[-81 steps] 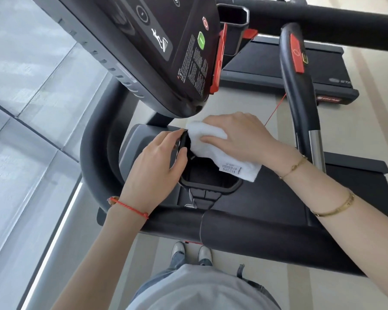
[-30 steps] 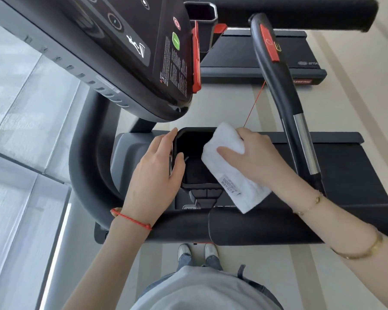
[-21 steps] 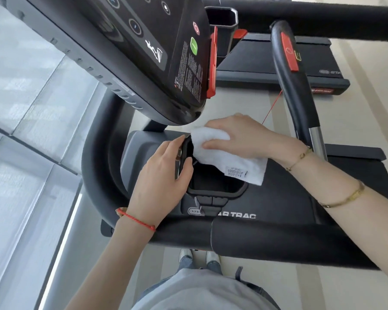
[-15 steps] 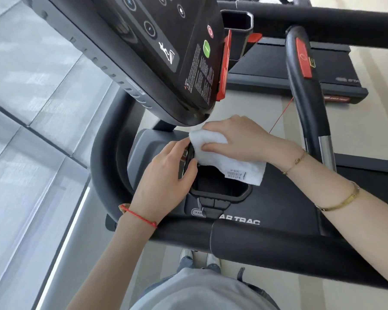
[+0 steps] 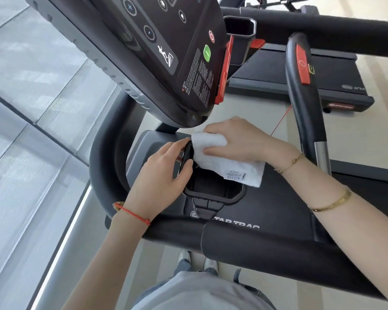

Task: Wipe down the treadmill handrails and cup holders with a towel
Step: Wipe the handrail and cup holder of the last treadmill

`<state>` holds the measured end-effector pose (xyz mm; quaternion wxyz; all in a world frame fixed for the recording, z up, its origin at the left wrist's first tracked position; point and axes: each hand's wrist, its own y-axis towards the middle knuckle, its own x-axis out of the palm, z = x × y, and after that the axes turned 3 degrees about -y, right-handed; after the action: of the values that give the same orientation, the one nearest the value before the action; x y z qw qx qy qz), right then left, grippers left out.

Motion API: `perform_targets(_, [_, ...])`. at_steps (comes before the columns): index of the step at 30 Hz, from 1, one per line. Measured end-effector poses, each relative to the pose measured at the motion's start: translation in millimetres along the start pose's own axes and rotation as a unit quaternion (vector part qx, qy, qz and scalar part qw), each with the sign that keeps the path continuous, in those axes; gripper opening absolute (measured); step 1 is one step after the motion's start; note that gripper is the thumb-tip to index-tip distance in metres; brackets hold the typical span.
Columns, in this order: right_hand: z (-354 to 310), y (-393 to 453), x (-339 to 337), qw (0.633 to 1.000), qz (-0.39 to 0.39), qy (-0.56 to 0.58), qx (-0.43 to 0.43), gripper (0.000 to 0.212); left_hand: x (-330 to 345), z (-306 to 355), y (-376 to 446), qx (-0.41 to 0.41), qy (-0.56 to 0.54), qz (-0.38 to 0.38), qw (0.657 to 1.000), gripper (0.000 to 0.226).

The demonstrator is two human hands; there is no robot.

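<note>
Right hand [image 5: 240, 139] presses towel [image 5: 224, 162] on cup holder [image 5: 213, 195] rim.

Bright daylight, soft blur, wide-angle edge warp
</note>
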<state>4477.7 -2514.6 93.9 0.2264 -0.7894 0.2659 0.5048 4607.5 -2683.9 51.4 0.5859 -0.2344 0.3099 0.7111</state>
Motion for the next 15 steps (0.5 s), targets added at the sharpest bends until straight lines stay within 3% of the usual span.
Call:
perform_targets(9, [13.3,-36.4,23.2,0.980,0.121,0.094,0.125,0.022,-0.8,2.7,-1.2,-0.003,0.003,-0.008,1.000,0.053])
perform_targets(11, [12.2,-31.6,19.6,0.980,0.105,0.105,0.132,0.026,-0.5,3.1,-1.4,-0.001,0.005,-0.006,1.000,0.053])
perform_targets(15, [5.7,-12.4,7.5,0.996,0.026,0.060,0.054,0.024,-0.8,1.9,-2.1,0.001,0.002,-0.004,1.000,0.052])
